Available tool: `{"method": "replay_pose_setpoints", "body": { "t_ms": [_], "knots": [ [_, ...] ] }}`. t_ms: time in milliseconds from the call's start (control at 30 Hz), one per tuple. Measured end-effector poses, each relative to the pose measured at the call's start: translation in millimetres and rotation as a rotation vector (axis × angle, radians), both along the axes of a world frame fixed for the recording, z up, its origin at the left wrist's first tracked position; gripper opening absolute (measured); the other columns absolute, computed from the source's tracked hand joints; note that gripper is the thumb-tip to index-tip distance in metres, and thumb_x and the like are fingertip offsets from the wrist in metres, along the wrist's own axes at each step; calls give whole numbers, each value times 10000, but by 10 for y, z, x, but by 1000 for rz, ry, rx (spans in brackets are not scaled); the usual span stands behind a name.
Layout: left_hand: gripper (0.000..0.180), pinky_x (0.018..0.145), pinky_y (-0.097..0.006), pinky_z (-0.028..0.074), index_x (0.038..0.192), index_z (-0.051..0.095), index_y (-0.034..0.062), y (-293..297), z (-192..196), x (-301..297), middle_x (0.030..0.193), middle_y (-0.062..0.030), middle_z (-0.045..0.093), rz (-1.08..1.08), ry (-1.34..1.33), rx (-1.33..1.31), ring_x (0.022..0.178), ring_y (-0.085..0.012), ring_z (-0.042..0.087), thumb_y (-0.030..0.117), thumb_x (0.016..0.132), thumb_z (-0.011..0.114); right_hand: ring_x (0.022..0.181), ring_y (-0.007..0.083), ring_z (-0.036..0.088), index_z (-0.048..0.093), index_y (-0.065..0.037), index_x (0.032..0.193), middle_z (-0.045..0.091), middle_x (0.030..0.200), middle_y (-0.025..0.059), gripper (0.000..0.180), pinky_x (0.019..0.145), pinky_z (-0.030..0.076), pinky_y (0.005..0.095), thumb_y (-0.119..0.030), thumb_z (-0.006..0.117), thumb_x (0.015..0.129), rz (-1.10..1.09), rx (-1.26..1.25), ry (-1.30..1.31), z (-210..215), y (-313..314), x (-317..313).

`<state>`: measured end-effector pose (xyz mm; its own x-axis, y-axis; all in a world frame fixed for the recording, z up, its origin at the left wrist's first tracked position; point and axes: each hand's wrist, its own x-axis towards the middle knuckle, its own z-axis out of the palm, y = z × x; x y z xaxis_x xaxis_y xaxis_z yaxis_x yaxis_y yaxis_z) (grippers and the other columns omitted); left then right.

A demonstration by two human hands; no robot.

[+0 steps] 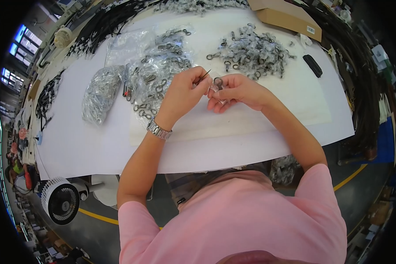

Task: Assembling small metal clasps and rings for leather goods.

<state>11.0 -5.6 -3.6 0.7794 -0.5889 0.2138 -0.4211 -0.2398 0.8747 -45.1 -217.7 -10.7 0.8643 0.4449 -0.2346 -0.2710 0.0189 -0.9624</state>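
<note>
Over the white table (303, 127), my two hands meet near the middle. My left hand (183, 92), with a metal watch on the wrist, is closed round a thin dark pointed tool (203, 77) whose tip sticks up past the fingers; its exact kind is hard to tell. Pinched in my right hand (244, 91) is a dark metal hook with a ring (218, 82), partly in clear plastic wrap. The left fingertips touch or nearly touch that wrap. Loose metal hooks (156, 81) on clear plastic lie beside my left hand, and a wrapped pile of hooks (259, 53) lies beyond my right.
A full clear plastic bag (102, 94) sits to the left, with a red-tipped tool (126, 91) beside it. At the right are a black object (312, 66) and a cardboard box (286, 17). Black straps (105, 24) line the far left; a fan (61, 201) stands below the table edge.
</note>
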Motion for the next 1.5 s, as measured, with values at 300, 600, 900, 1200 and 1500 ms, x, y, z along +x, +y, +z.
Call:
{"method": "replay_pose_setpoints", "body": {
  "t_ms": [300,600,900,1200,1500],
  "knots": [
    [214,455,-181,328,906,643,54,27,102,58,748,25,632,133,313,-209,519,-5,457,242,1005,671,1121,203,695,672,-12,1142,732,1212,114,290,972,563,359,-282,612,1053,-343,285,-67,34,15,98],
    [362,422,-184,330,1314,647,1,-111,58,-157,886,-25,722,-16,384,-197,517,-17,469,170,997,686,1109,145,641,688,-32,1193,697,1111,26,312,1066,500,406,-300,641,1041,-349,441,-27,-71,197,-53],
    [182,426,-180,310,1133,652,-23,-98,9,-155,885,-93,732,-96,509,-338,478,-30,433,118,1022,624,729,77,561,673,-1,1255,620,841,-24,421,860,550,311,-367,602,1060,-388,398,-51,13,243,-22],
    [201,418,-195,312,1056,680,1,-137,14,-210,874,-72,722,-142,640,-416,480,-32,439,195,1038,628,741,88,524,632,19,1342,660,957,-6,458,702,457,244,-339,493,1093,-386,211,-265,-3,257,-40],
    [211,444,-186,297,1080,666,0,-90,-87,-141,846,-33,672,-152,652,-307,503,-24,447,198,1056,600,775,113,588,638,22,1344,672,986,43,490,731,514,272,-371,476,1101,-357,238,-270,-73,230,7]
  ]
}}
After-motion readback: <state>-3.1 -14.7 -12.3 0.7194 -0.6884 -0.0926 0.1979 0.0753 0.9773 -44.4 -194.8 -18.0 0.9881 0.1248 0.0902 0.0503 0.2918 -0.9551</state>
